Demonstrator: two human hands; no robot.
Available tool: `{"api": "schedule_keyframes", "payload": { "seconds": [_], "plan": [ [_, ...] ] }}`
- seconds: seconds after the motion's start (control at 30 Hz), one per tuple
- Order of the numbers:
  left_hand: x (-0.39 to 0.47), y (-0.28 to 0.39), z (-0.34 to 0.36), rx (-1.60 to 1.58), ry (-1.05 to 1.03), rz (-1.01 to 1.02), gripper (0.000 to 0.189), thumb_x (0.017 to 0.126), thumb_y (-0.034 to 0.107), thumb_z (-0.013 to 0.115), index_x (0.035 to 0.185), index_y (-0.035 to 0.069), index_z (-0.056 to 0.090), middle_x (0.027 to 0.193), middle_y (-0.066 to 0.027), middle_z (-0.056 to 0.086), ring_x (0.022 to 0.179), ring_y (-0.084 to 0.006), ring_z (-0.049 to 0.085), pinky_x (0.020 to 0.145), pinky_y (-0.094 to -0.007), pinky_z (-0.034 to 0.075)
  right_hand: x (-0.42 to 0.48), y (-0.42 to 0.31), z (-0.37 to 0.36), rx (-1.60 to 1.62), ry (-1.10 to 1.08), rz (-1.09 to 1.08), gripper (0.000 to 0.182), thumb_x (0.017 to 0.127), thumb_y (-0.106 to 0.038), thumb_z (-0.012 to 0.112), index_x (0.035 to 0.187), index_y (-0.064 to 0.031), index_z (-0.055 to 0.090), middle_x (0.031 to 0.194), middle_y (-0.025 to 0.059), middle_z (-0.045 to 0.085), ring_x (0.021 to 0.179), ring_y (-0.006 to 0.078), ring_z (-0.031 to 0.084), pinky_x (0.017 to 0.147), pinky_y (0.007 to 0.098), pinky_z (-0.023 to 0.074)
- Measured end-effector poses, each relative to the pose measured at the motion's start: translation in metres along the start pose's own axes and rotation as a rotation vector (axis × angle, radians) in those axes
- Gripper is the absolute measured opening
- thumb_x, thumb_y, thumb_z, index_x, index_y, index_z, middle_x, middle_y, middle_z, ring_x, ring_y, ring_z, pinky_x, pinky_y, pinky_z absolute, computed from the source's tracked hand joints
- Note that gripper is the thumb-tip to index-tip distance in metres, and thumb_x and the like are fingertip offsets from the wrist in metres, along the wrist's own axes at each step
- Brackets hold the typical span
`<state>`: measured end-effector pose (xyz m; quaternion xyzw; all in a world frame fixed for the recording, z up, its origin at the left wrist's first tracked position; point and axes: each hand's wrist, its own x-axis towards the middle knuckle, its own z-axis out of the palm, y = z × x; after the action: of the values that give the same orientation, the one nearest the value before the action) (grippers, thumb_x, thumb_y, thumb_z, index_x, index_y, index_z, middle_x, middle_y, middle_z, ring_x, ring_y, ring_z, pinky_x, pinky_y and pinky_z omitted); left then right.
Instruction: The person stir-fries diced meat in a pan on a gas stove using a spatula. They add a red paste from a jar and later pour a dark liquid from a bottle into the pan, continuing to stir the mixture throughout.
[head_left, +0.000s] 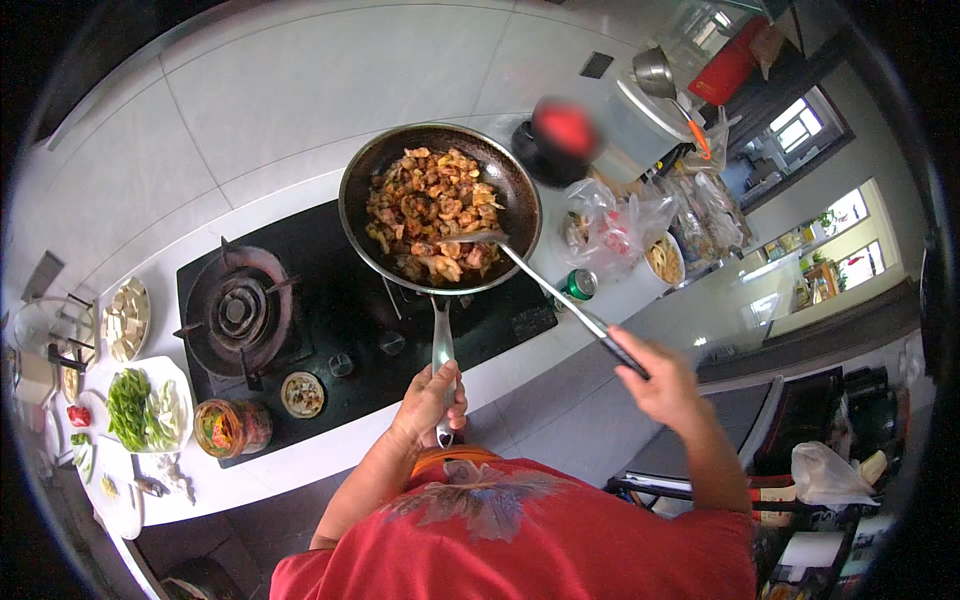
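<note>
My left hand is wrapped around the metal handle of a dark wok over the right side of the black gas hob. Browned chunks of meat spread across the wok's bottom, with bits of seasoning among them. In my right hand is the black grip of a long metal spatula. Its blade rests among the meat at the wok's near right side. The burner beneath the wok is hidden.
A bare burner, an open jar and its lid are left of the wok. Beyond them stand a bowl of white cubes, a plate of cut green vegetables and a cleaver. Rightward are a green can and plastic bags.
</note>
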<state>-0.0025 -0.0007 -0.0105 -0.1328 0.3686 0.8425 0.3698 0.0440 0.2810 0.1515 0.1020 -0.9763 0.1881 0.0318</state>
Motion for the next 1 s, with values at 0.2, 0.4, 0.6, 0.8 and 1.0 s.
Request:
{"api": "schedule_keyframes", "payload": {
  "seconds": [0.2, 0.4, 0.6, 0.8, 1.0],
  "plan": [
    [-0.001, 0.0, -0.001, 0.006, 0.001, 0.036, 0.031, 0.099, 0.036, 0.044, 0.088, 0.006, 0.042, 0.07, -0.0061, 0.044, 0.048, -0.0114, 0.039, 0.039, -0.026, 0.036, 0.015, -0.049, -0.052, -0.274, -0.293, 0.035, 0.053, 0.081, -0.01, 0.065, 0.132, -0.0155, 0.051, 0.082, 0.0157, 0.063, 0.071, 0.0329, 0.065, 0.063, 0.0409, 0.0519],
    [0.002, 0.0, 0.0, 0.001, -0.021, 0.007, 0.032, 0.1, 0.036, 0.043, 0.087, 0.006, 0.042, 0.07, -0.0058, 0.043, 0.048, -0.0109, 0.038, 0.039, -0.0255, 0.035, 0.058, -0.03, 0.044, -0.401, -0.13, -0.021, 0.049, 0.083, -0.014, 0.062, 0.132, -0.0162, 0.051, 0.077, 0.0179, 0.061, 0.063, 0.0363, 0.062, 0.058, 0.0446, 0.0514],
    [0.002, -0.001, 0.0, -0.005, -0.045, 0.022, 0.032, 0.099, 0.036, 0.044, 0.087, 0.007, 0.042, 0.071, -0.0063, 0.044, 0.05, -0.0108, 0.039, 0.039, -0.0252, 0.035, 0.085, -0.005, 0.038, -0.236, -0.057, 0.074, 0.055, 0.077, -0.014, 0.07, 0.128, -0.0272, 0.056, 0.08, 0.0152, 0.065, 0.066, 0.0311, 0.065, 0.062, 0.0405, 0.0515],
    [0.002, -0.005, -0.006, -0.06, -0.049, 0.035, 0.032, 0.099, 0.037, 0.044, 0.087, 0.007, 0.042, 0.071, -0.0063, 0.044, 0.049, -0.0106, 0.039, 0.039, -0.0252, 0.036, 0.054, -0.015, -0.058, -0.345, -0.169, -0.05, 0.048, 0.076, -0.013, 0.069, 0.123, -0.0221, 0.061, 0.079, 0.0149, 0.064, 0.071, 0.0308, 0.065, 0.066, 0.0403, 0.0502],
    [0.002, -0.004, 0.001, -0.019, -0.031, 0.01, 0.032, 0.099, 0.036, 0.044, 0.087, 0.007, 0.042, 0.071, -0.0064, 0.044, 0.048, -0.0106, 0.038, 0.039, -0.0251, 0.035, 0.058, -0.009, 0.01, -0.502, -0.127, -0.018, 0.051, 0.079, -0.014, 0.065, 0.128, -0.0233, 0.055, 0.08, 0.0119, 0.063, 0.068, 0.0318, 0.063, 0.063, 0.0439, 0.0514]
  ]
}}
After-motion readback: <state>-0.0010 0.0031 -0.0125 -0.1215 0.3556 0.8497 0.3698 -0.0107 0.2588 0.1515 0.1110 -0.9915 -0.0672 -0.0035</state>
